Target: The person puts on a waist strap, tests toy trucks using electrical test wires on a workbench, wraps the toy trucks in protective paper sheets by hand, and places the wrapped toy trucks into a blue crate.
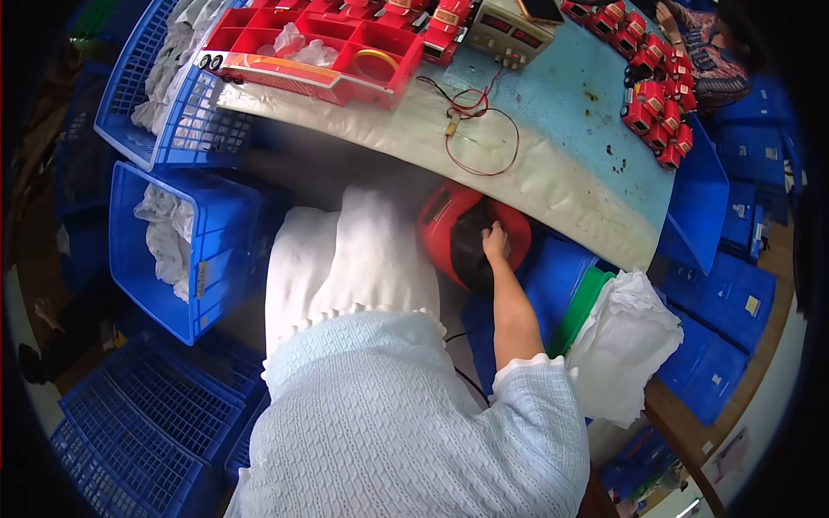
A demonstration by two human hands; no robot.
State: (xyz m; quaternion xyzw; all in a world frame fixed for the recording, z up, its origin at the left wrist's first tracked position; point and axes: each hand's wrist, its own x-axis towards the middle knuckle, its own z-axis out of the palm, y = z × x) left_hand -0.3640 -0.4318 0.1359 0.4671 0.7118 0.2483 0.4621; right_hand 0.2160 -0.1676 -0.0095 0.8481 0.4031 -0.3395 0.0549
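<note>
My right hand point(494, 242) is closed on the dark middle part of a rounded red and black object point(439, 229), just below the table's near edge. The far side of that object is in shadow, so its exact kind cannot be told. My right arm reaches forward from a light blue knitted sleeve. Nothing of my left hand shows; only my body and the white cloth over my lap point(380, 250) appear on that side.
Red toy trucks point(648, 108), a power supply point(509, 33), wires point(484, 112) and a red compartment tray point(319, 52) lie on the table point(596, 129). Blue crates point(220, 250) stand left. White sheets point(626, 345) lie right. A person point(717, 60) is at the upper right.
</note>
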